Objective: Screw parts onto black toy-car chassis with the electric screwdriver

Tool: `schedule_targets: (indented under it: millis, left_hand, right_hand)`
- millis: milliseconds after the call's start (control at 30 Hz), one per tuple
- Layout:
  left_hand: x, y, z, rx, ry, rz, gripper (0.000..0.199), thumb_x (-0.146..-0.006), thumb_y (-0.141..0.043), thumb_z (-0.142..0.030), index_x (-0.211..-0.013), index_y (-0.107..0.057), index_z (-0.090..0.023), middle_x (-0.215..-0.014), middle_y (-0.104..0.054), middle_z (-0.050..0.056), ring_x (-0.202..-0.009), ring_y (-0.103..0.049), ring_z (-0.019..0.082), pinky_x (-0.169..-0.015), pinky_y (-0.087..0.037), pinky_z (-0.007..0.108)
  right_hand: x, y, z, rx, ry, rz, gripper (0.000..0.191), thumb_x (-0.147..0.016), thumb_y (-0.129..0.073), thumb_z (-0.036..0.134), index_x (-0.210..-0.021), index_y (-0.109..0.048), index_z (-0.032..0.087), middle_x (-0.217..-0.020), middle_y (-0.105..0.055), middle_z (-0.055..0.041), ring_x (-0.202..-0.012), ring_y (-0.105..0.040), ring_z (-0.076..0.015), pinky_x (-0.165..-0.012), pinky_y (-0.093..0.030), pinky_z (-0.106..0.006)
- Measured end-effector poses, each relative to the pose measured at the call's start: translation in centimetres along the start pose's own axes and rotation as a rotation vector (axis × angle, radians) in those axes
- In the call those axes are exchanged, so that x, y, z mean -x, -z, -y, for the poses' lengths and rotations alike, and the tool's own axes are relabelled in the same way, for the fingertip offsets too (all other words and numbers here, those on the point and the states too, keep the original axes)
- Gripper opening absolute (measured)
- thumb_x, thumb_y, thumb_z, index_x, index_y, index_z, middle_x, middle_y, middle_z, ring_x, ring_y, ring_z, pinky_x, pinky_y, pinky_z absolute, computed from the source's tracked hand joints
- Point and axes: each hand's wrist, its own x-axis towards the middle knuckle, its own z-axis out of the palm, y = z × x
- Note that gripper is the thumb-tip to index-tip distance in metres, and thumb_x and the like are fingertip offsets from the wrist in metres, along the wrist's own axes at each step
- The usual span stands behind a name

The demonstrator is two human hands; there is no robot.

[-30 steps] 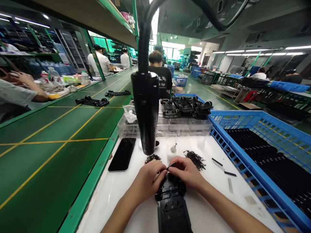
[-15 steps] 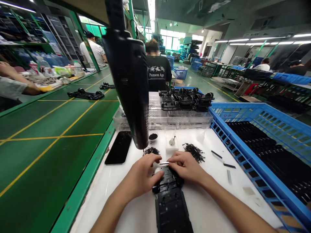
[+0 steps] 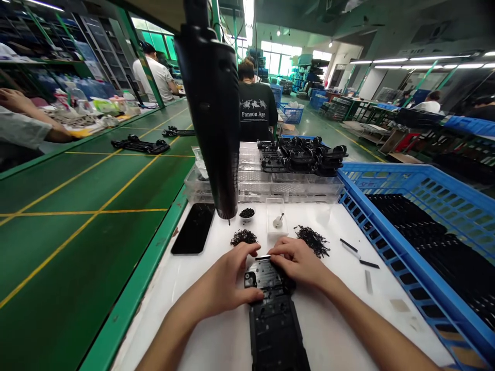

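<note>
A black toy car chassis (image 3: 276, 330) lies lengthwise on the white worktop in front of me. At its far end is a thin dark strip (image 3: 263, 257) with a bright edge. My right hand (image 3: 297, 260) is closed there, thumb and fingers pinching the strip's right end, beside the chassis's far right corner. My left hand (image 3: 226, 281) arches over the chassis's left side with thumb and index finger spread apart. Its thumb rests on the chassis, and the index fingertip is near the strip's left end. A black electric screwdriver (image 3: 212, 118) hangs point-down above and left of the chassis.
Small black screws lie in a left pile (image 3: 243, 237), a right pile (image 3: 312, 241) and a white cup (image 3: 246, 219). A phone (image 3: 193, 229) lies left. A blue crate (image 3: 402, 170) with black parts borders the right; assembled chassis (image 3: 301, 154) stand behind. Co-workers sit beyond.
My left thumb has shifted slightly along the chassis toward me, uncovering its far left corner. The strip has turned from a bright face to a dark one. The view has shifted slightly.
</note>
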Motion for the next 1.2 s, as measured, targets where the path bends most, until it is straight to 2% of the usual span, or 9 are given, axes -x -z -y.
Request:
schedule_targets:
  millis: [367,500,567,633,733,867,1000,1200]
  left_hand:
    - [-0.3,-0.4,-0.1,0.030,0.038,0.025,0.075,-0.074,-0.080,-0.024,-0.143,-0.050,-0.027,-0.124,-0.065,0.005,-0.084,-0.060,0.018,-0.076,-0.052,0.033]
    - [-1.0,-1.1,-0.5,0.000,-0.065,-0.010,0.077,-0.070,-0.081,-0.021,-0.141,-0.052,-0.023,-0.129,-0.065,0.011,-0.111,-0.063,0.029,-0.097,-0.052,0.042]
    - [-1.4,-1.4,-0.6,-0.021,-0.102,-0.017,0.077,-0.069,-0.080,-0.020,-0.141,-0.052,-0.021,-0.128,-0.065,0.012,-0.117,-0.061,0.032,-0.102,-0.050,0.046]
    - [-1.6,-1.6,-0.6,-0.033,-0.096,-0.022,0.081,-0.068,-0.080,-0.021,-0.144,-0.050,-0.020,-0.127,-0.065,0.012,-0.114,-0.062,0.032,-0.102,-0.051,0.046]
    - [-1.7,-1.7,-0.4,-0.037,-0.061,-0.026,0.091,-0.067,-0.079,-0.022,-0.150,-0.043,-0.018,-0.127,-0.063,0.013,-0.114,-0.061,0.032,-0.103,-0.050,0.046]
    - [-1.9,-2.0,-0.2,-0.029,-0.072,-0.017,0.094,-0.066,-0.077,-0.022,-0.152,-0.039,-0.017,-0.128,-0.062,0.013,-0.115,-0.060,0.033,-0.104,-0.049,0.047]
    - [-2.2,-2.5,-0.3,-0.057,-0.082,-0.016,0.094,-0.065,-0.076,-0.021,-0.151,-0.040,-0.016,-0.123,-0.062,0.012,-0.113,-0.059,0.034,-0.102,-0.048,0.049]
    - [-2.4,-2.9,-0.5,-0.100,-0.063,-0.048,0.094,-0.069,-0.086,-0.034,-0.150,-0.043,-0.017,-0.119,-0.065,0.011,-0.109,-0.062,0.034,-0.099,-0.049,0.049]
  right_hand:
    - [0.0,0.1,0.3,0.085,0.010,0.058,0.028,-0.093,-0.060,0.015,-0.099,-0.084,0.027,-0.091,-0.067,-0.0027,-0.086,-0.064,-0.0177,-0.081,-0.046,-0.031]
    - [0.1,0.0,0.4,0.113,0.023,0.059,0.027,-0.092,-0.059,0.014,-0.097,-0.083,0.027,-0.093,-0.066,-0.0028,-0.087,-0.064,-0.0180,-0.080,-0.046,-0.031]
    - [0.2,-0.2,0.4,0.110,0.026,0.043,0.026,-0.092,-0.059,0.015,-0.099,-0.082,0.027,-0.094,-0.067,-0.0027,-0.087,-0.064,-0.0179,-0.079,-0.045,-0.031]
    - [0.2,-0.4,0.3,0.085,0.009,0.009,0.021,-0.093,-0.061,0.018,-0.098,-0.080,0.025,-0.094,-0.068,-0.0024,-0.085,-0.064,-0.0173,-0.078,-0.045,-0.030]
    - [0.2,-0.7,0.0,0.047,-0.044,-0.035,0.013,-0.092,-0.063,0.020,-0.086,-0.075,0.021,-0.086,-0.068,-0.0012,-0.078,-0.061,-0.0159,-0.072,-0.042,-0.028]
    - [-0.1,-0.9,-0.2,0.038,-0.067,-0.025,0.012,-0.090,-0.063,0.019,-0.081,-0.072,0.020,-0.082,-0.067,-0.0005,-0.074,-0.059,-0.0153,-0.070,-0.041,-0.028]
    - [-0.3,-1.0,-0.3,0.034,-0.089,-0.024,0.010,-0.088,-0.065,0.019,-0.079,-0.070,0.020,-0.081,-0.068,-0.0007,-0.073,-0.059,-0.0156,-0.068,-0.040,-0.027]
    - [-0.4,-1.5,-0.4,0.048,-0.113,-0.061,0.010,-0.086,-0.065,0.019,-0.077,-0.068,0.020,-0.080,-0.069,-0.0009,-0.074,-0.060,-0.0162,-0.068,-0.040,-0.027]
